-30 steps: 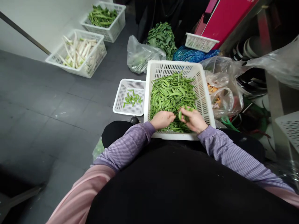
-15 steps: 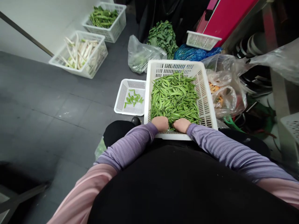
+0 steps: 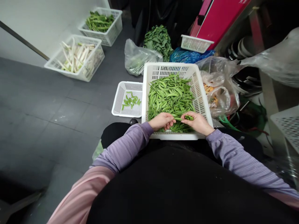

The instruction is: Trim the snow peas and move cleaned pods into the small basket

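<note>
A large white basket (image 3: 205, 107) in front of me holds a heap of green pea pods (image 3: 167, 96). Above its near side, my left hand (image 3: 163, 120) pinches one end of a pea pod (image 3: 177, 119). The other end of that pod is at the fingers of my right hand (image 3: 197, 122), which is closed and also has some green pods in its palm. Left of the big basket stands a small white basket (image 3: 114, 104), with a few pods (image 3: 131, 101) lying on its bottom.
White baskets of white-stemmed vegetables (image 3: 76, 57) and leafy greens (image 3: 100, 21) stand at the far left. Behind are a clear plastic bag (image 3: 137, 56), loose greens (image 3: 158, 42) and a blue bag (image 3: 184, 56). Clear bags (image 3: 220, 99) lie close on the right, near stacked pans (image 3: 247, 79).
Both hands have come up from the near edge of the pod heap and turned, with a pod now stretched between them. My right hand moved to the right. The view shifted slightly.
</note>
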A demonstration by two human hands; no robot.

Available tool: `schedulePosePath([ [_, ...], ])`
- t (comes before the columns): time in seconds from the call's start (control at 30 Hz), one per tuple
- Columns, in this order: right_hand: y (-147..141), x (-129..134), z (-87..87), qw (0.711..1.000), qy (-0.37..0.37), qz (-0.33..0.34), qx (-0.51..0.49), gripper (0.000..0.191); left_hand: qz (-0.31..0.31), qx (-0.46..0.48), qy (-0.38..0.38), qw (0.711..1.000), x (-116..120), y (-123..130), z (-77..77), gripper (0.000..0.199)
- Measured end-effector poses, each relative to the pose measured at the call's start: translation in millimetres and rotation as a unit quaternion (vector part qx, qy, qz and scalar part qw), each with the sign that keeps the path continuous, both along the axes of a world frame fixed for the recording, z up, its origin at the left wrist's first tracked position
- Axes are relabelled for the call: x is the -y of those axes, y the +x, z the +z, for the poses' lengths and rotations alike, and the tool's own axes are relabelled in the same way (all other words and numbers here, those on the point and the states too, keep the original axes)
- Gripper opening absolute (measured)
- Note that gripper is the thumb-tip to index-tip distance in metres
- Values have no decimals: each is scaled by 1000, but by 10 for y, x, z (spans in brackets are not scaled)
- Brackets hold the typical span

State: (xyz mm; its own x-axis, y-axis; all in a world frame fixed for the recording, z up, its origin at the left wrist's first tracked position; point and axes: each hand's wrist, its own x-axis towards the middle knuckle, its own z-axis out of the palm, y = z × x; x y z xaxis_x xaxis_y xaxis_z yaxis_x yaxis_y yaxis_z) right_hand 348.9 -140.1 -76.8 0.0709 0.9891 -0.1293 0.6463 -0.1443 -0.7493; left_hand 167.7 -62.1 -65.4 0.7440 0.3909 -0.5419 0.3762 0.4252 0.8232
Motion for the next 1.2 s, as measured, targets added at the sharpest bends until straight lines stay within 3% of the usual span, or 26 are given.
schedulePosePath([
  [0.2,-162,2,75,997,51,-60,-22,18,68,36,6,997,19,-24,27,22],
  [0.33,-342,7,85,977,-21,-137,-160,27,93,71,69,991,34,-8,43,22],
  [0.43,-457,-4,81,924,-39,-192,-327,37,-4,0,219,976,29,-9,-47,23],
  [0.53,-442,-34,130,860,8,-236,-452,40,-188,-160,380,891,45,-45,-199,18],
  [0.6,-379,-49,180,835,28,-253,-488,42,-260,-225,420,840,65,-79,-263,16],
  [0.67,-327,-48,212,826,37,-266,-495,43,-256,-229,433,834,76,-99,-264,21],
  [0.73,-324,-31,209,830,31,-270,-487,43,-189,-177,433,863,74,-91,-213,36],
  [0.83,-403,1,151,848,11,-258,-463,42,-84,-68,369,923,64,-37,-119,40],
  [0.93,-454,17,68,866,5,-243,-437,40,-91,-22,323,942,63,3,-65,27],
  [1.0,-414,27,3,896,-16,-221,-385,35,-126,-33,350,928,62,-2,-37,28],
  [1.03,-374,38,-34,925,-43,-191,-326,32,-140,-51,379,913,58,-14,-21,29],
  [1.1,-281,80,-104,982,-115,-88,-125,23,-154,-103,449,874,42,-47,20,29],
  [1.13,-238,109,-132,990,-142,-25,0,17,-162,-129,478,854,31,-64,42,29],
  [1.2,-178,168,-150,964,-142,84,209,8,-185,-164,507,825,2,-95,79,30],
])
